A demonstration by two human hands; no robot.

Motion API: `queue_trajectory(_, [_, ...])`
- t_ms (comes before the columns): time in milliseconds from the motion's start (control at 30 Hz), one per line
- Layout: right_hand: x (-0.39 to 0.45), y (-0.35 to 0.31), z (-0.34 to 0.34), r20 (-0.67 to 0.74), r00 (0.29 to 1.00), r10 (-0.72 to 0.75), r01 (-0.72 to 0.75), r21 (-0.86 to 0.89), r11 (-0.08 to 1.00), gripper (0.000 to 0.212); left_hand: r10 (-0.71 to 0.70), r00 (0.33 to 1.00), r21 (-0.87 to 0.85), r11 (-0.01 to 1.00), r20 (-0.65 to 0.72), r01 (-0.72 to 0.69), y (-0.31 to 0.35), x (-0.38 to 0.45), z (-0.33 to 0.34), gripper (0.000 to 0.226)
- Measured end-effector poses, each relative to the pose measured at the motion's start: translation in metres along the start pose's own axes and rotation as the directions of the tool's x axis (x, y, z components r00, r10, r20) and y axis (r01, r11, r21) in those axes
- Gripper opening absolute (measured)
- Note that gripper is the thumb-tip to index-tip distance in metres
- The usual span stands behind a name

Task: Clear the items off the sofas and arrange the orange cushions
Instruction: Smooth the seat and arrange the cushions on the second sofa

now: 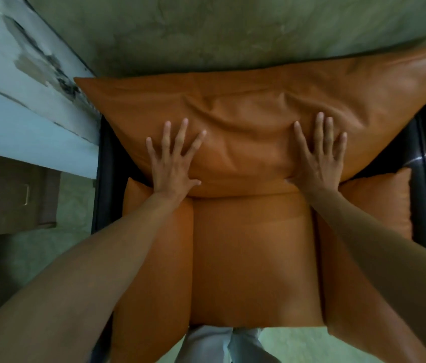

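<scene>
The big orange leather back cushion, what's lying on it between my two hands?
Nothing lies there. In the head view, the stretch of big orange leather back cushion between the left hand and the right hand is bare, creased leather; both palms press flat on it.

Orange back cushion (253, 121): lg, creased, upper centre. Seat cushion (253, 258): smooth, flat, lower centre, edges touching.

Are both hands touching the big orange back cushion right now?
Touching. The head view shows the left hand and right hand flat, fingers spread, on the back cushion, denting it.
</scene>
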State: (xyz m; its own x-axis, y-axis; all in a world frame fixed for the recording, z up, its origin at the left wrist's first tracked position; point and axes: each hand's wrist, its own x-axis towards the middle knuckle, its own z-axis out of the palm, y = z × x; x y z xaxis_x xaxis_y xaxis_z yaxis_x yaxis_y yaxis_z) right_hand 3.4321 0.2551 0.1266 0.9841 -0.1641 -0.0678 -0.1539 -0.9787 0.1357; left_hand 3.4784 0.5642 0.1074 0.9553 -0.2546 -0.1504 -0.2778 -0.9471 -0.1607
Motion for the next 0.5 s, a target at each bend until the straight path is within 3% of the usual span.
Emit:
queue_trajectory(133, [0.003, 0.01, -0.005, 0.046, 0.996, 0.078, -0.076, -0.041, 0.996, 0.161, -0.147, 0.988, -0.093, 0.984, 0.046, 0.151, -0.013, 0.002, -0.005, 0.153])
queue_trajectory(500, [0.035, 0.019, 0.017, 0.167, 0.986, 0.01, 0.006, -0.092, 0.996, 0.169, -0.123, 0.981, -0.075, 0.988, 0.15, 0.136, -0.009, 0.031, 0.0, 0.157])
